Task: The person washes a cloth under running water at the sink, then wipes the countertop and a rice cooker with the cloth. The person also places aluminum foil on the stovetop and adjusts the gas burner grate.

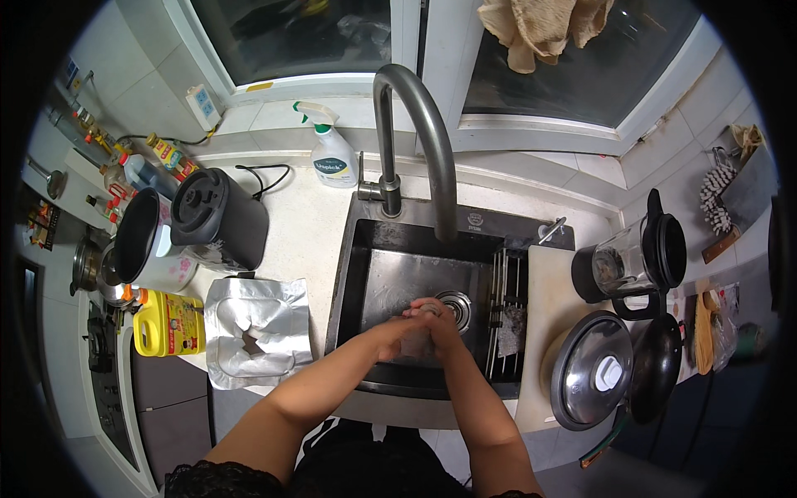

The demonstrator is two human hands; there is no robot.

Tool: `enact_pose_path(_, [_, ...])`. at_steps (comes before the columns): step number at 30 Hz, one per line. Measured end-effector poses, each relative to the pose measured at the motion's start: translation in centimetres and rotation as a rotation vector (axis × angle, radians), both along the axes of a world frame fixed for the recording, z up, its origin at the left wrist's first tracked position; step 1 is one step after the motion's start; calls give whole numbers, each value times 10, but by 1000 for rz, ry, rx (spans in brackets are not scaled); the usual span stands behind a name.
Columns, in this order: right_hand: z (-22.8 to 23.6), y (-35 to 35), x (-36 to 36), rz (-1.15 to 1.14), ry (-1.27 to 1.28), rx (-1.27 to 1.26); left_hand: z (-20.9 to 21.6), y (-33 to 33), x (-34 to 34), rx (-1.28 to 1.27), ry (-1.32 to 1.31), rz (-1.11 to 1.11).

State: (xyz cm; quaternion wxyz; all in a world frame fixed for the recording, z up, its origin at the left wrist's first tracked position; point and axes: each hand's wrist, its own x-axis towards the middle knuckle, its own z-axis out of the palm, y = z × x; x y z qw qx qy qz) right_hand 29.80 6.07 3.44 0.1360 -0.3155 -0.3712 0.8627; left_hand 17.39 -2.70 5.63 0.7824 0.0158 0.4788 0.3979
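Over the dark sink [353, 249], my left hand [398, 335] and my right hand [437, 322] are pressed together with fingers closed around each other. A small greyish patch shows between them, too indistinct to name; whatever they hold is mostly hidden. Just beyond my right hand lies the round metal drain [457, 309]. The grey gooseneck faucet [427, 133] arches above the basin, its spout end farther back than my hands. No water stream can be made out.
Left of the sink lie a crumpled silver foil sheet [282, 311] and a yellow jug [170, 324]. A spray bottle [334, 158] stands behind. On the right are a metal rack [500, 315], a cutting board [552, 286], a blender jug [623, 257] and a lidded pot [591, 371].
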Motion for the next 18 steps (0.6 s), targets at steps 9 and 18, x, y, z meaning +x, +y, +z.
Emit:
enact_pose_path(9, [27, 8, -3, -9, 123, 74, 0, -6, 2, 14, -250, -25])
enact_pose_path(18, [16, 15, -15, 39, -261, 450, 32, 8, 4, -73, 4, -194])
